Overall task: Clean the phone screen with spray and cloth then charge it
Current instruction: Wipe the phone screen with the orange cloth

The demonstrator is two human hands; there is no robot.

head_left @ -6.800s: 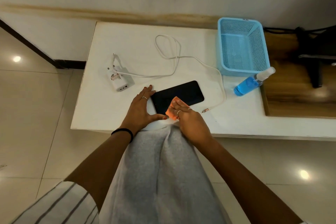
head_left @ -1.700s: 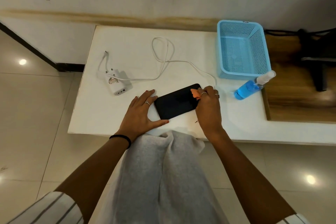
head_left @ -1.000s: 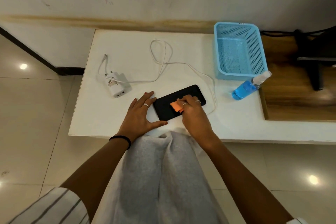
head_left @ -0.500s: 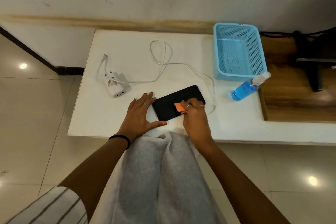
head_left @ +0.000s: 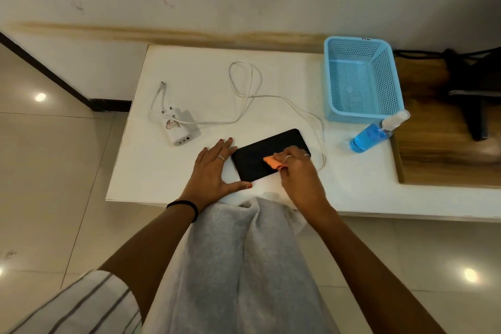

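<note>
I see both forearms reaching over the white bench (head_left: pixel 173 168). The blue basket (head_left: pixel 362 114) at its far right looks empty, the spray bottle (head_left: pixel 371 134) lying just beside it. The phone (head_left: pixel 254 156) lies flat near the front edge. My left hand (head_left: pixel 212 173) rests open, flat, bracing the phone's corner. My right hand (head_left: pixel 298 171) has its grip pinched on the orange cloth (head_left: pixel 272 162), pressing it onto the screen.

White table (head_left: pixel 168 171) against the wall

A black phone (head_left: pixel 253 158) lies near the front edge at centre; at 10 o'clock from it a white charger (head_left: pixel 180 130), its cable (head_left: pixel 245 89) looping toward 12; at 2 o'clock a blue basket (head_left: pixel 360 114), a spray bottle (head_left: pixel 372 135) lying beside it.
</note>
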